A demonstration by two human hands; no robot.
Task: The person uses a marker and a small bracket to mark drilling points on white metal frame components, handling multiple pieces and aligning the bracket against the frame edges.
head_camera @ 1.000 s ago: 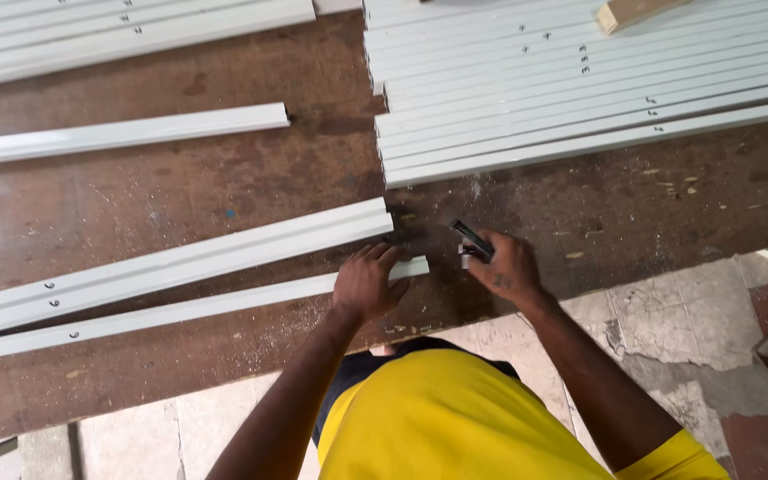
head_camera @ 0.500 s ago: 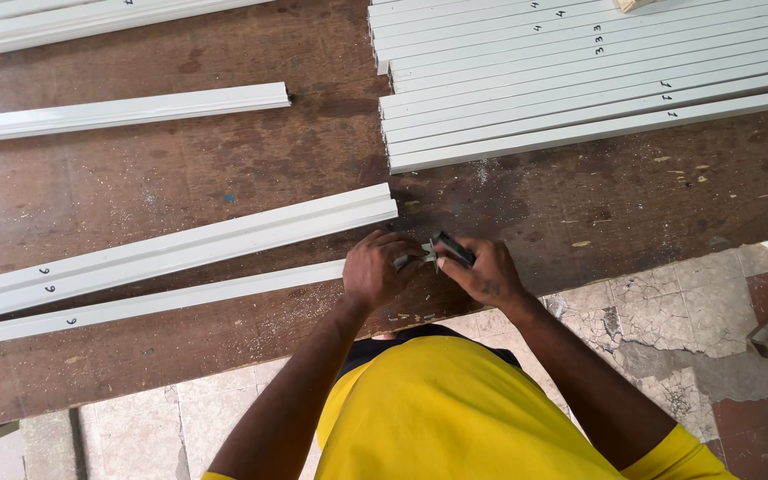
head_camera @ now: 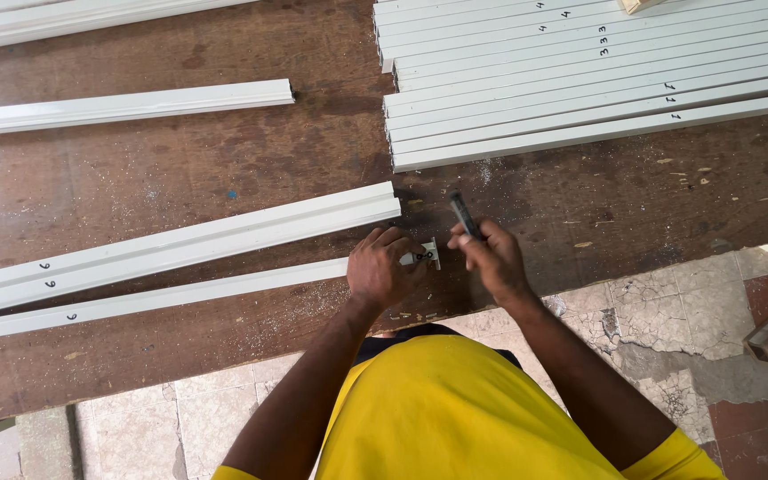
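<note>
- Left hand [head_camera: 382, 271] lies palm-down over the near end of a long white strip [head_camera: 180, 298] at the front edge of the brown workbench [head_camera: 224, 160]; fingers curled and pressed onto the strip, apparently to pin it flat.
- Right hand [head_camera: 491, 258] pinches a dark marker pen [head_camera: 465, 214] between thumb and fingers, barrel tilted up and away, tip down toward the strip's end.
- The strip's end shows between the two hands, just right of the left fingertips and just under the pen tip; a small dark mark sits on it.
- Holding right at the end seemingly steadies the spot being written on.
- A wider white channel piece [head_camera: 188, 244] runs parallel just behind the strip, apart from both hands.
- A stack of white strips [head_camera: 597, 80] lies side by side further back on the right, ends aligned; a shorter one [head_camera: 126, 105] rests back left.
- Sawdust flecks around the hands.
</note>
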